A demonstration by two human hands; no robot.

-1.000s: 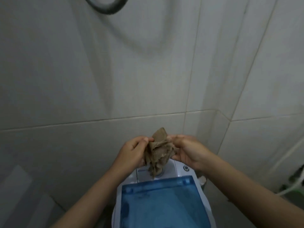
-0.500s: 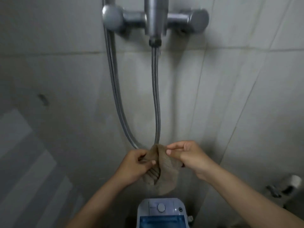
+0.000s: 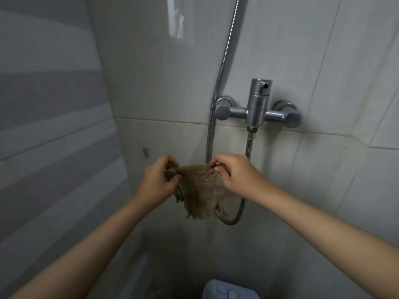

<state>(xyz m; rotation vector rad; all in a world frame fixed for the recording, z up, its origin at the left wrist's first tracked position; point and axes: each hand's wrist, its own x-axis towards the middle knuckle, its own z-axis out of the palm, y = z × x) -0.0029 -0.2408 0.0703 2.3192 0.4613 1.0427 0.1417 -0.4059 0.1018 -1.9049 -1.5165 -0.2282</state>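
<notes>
Cloth now stretched wider, left hand and right hand pinching its top edge.

Dim, soft light; glare streak on the wall tile; wide-angle bending at edges.

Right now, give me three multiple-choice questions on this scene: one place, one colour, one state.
1. Where is the cloth relative to the shower mixer? A above it; B below it; C draped over it.
2. What colour is the cloth? A brown; B red; C blue.
3. How do the left hand and right hand hold it? A both pinch its top edge; B only one grips it; C neither touches it.
Answers: 1 B, it hangs lower than the mixer. 2 A, its weave is brown. 3 A, each hand's fingers pinch its upper edge.
</notes>
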